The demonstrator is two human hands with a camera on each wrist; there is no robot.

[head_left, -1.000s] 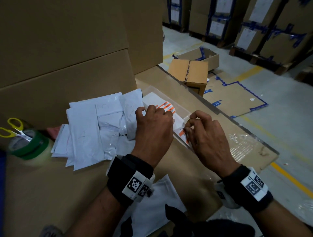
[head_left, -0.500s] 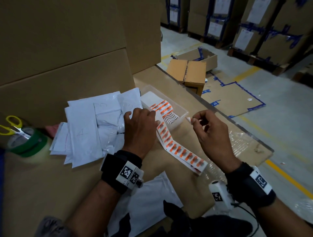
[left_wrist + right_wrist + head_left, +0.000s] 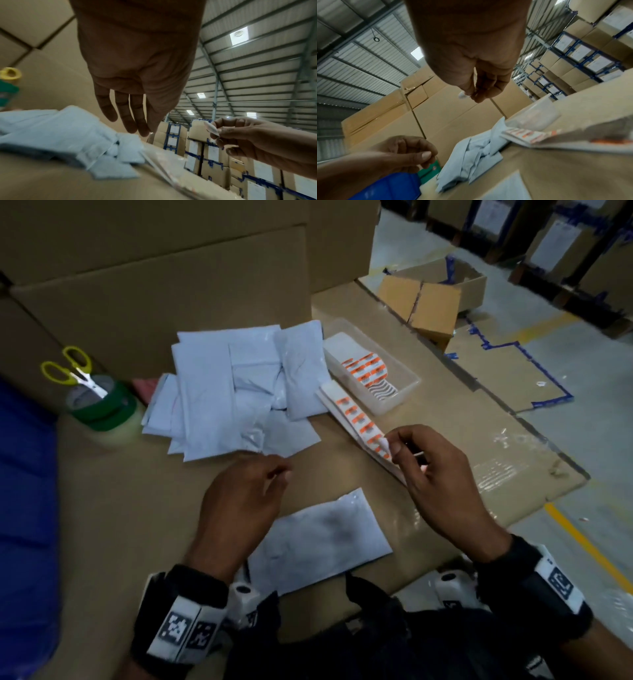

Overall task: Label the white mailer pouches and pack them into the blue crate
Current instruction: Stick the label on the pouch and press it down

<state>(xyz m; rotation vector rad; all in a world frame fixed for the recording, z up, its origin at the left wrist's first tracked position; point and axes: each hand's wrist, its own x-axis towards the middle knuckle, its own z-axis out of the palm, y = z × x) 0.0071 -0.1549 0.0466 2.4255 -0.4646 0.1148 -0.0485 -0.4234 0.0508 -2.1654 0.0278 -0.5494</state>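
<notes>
A heap of white mailer pouches (image 3: 236,392) lies mid-table, and a single pouch (image 3: 325,539) lies flat close to me. My right hand (image 3: 394,445) pinches a small peeled white label (image 3: 385,444) between thumb and fingertips, above the near end of the orange-printed label strip (image 3: 356,419). The pinch also shows in the right wrist view, where the label (image 3: 462,96) sticks out of the fingers. My left hand (image 3: 277,474) hovers above the single pouch's far left corner with loose fingers (image 3: 130,121), holding nothing. The blue crate (image 3: 24,491) stands at the left edge.
A clear plastic tray (image 3: 407,392) with more labels sits right of the heap. Yellow scissors (image 3: 70,369) stand in stacked green tape rolls (image 3: 102,412) at the left. Tall cartons (image 3: 154,285) wall the back. The table's edge runs along the right, above the floor.
My left hand let go of the label strip and drew back towards me over the single pouch. My right hand, still pinching the label, came closer to the strip's near end.
</notes>
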